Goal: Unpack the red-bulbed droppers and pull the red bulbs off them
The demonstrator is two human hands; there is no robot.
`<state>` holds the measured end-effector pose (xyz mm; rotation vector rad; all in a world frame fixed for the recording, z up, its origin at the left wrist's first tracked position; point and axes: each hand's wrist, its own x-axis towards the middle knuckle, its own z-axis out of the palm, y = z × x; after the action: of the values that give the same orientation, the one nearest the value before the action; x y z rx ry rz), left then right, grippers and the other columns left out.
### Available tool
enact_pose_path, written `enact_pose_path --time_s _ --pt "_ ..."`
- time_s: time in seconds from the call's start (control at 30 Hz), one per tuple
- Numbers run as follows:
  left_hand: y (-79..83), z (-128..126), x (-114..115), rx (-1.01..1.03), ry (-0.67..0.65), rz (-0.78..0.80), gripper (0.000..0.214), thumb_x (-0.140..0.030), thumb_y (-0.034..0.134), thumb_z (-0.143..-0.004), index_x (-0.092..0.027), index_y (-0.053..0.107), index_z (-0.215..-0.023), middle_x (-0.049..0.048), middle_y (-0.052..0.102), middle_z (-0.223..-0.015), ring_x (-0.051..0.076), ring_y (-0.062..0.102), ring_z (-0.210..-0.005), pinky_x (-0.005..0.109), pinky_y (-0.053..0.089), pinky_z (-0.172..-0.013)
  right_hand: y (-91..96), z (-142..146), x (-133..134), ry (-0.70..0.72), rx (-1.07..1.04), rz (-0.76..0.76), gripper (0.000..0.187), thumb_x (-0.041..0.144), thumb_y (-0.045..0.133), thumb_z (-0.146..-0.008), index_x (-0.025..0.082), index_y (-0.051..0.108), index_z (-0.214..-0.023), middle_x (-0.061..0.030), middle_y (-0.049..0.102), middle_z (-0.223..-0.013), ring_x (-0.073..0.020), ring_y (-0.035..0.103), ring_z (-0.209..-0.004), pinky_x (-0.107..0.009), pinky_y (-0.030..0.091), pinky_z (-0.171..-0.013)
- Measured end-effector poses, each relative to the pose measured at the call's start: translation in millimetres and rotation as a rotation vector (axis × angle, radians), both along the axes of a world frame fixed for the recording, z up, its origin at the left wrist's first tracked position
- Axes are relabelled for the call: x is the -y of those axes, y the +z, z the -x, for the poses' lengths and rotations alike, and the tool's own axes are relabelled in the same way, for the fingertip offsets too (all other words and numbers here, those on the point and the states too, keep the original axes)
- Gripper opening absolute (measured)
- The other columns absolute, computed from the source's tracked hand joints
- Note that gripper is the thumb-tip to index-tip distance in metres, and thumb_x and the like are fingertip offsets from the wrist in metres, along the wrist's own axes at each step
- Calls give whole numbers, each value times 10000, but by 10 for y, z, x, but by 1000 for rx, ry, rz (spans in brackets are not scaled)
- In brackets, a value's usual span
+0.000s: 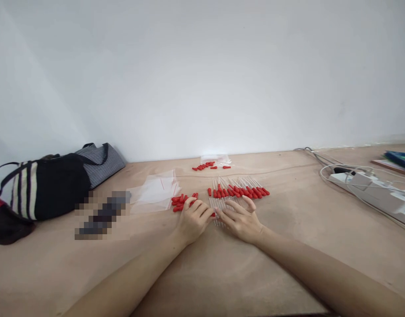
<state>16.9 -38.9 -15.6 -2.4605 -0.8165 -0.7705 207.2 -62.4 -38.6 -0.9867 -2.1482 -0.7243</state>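
Note:
Close together over the table, my two hands meet at a small red rubber bulb (pixel 213 215). My left hand (pixel 195 219) is closed, pinching that bulb between thumb and fingertips. My right hand (pixel 242 222) is closed by thumb and index finger on what looks like a glass dropper tube at the bulb's end, mostly hidden by the fingers. Under and around the right hand lies a row of clear glass tubes (pixel 217 222). Loose red bulbs (pixel 179 203) are heaped beside my left hand. Beyond both hands lie several droppers with red bulbs fitted (pixel 235 191).
Clear zip bags (pixel 152 193) lie to the left. Further back are more red bulbs (pixel 202 167) and a plastic bag (pixel 215 159). A black striped bag (pixel 61 185) stands far left; a power strip (pixel 370 187) with cables sits right. A wall (pixel 202 79) bounds the table.

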Motion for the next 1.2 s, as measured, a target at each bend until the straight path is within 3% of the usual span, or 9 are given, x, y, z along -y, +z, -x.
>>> enact_pose_path --time_s 0.17,0.47,0.63,0.8,0.9,1.03,1.13,1.2 --pt "-6 -14 1 30 -2 36 225 -321 442 -888 -212 601 -772 -4 641 -735 155 528 -734 381 261 -871 -9 -25 -20 -36 3 22 277 107 390 -830 265 616 -846 60 583 -570 -91 521 -744 -359 33 -979" --pt "26 45 43 -12 36 77 235 -286 447 -882 -218 612 -729 7 646 -742 167 532 -757 404 267 -863 -5 -99 13 32 -39 30 250 119 409 -803 263 612 -821 61 558 -546 -99 505 -711 -368 98 -957" --pt "13 216 -24 67 109 41 237 -250 438 -872 -223 618 -720 16 640 -716 173 541 -744 393 321 -802 32 -273 12 -101 -168 136 244 214 412 -852 253 635 -761 37 583 -557 -119 500 -711 -384 117 -925" --pt "-22 245 -93 141 25 85 209 -253 424 -880 -219 627 -850 34 609 -749 169 537 -732 314 412 -706 35 -274 -3 -79 -176 145 289 183 384 -839 244 614 -1004 0 631 -713 -143 506 -761 -401 135 -910" --pt "2 290 -197 314 110 174 242 -200 371 -879 -199 602 -951 55 580 -841 174 544 -808 308 449 -738 42 -243 -12 -107 -183 159 342 136 371 -825 228 585 -1075 -21 648 -781 -151 514 -791 -399 136 -918" --pt "75 433 -400 476 269 304 260 -171 400 -815 -170 563 -1018 78 583 -948 197 559 -884 328 467 -761 92 -166 -3 -113 -269 185 241 178 406 -843 234 640 -863 11 640 -678 -122 511 -712 -368 159 -904" --pt "117 497 -557 483 331 414 258 -187 461 -760 -168 553 -1001 65 627 -934 199 588 -841 344 456 -757 142 -20 -7 -116 -306 210 219 224 457 -829 229 628 -694 28 616 -608 -110 492 -675 -363 161 -885" --pt "135 494 -640 431 400 464 216 -206 500 -739 -184 574 -940 46 656 -871 219 592 -830 396 422 -787 168 117 -32 -120 -297 219 211 235 473 -819 237 631 -679 25 608 -594 -119 483 -690 -372 154 -872"
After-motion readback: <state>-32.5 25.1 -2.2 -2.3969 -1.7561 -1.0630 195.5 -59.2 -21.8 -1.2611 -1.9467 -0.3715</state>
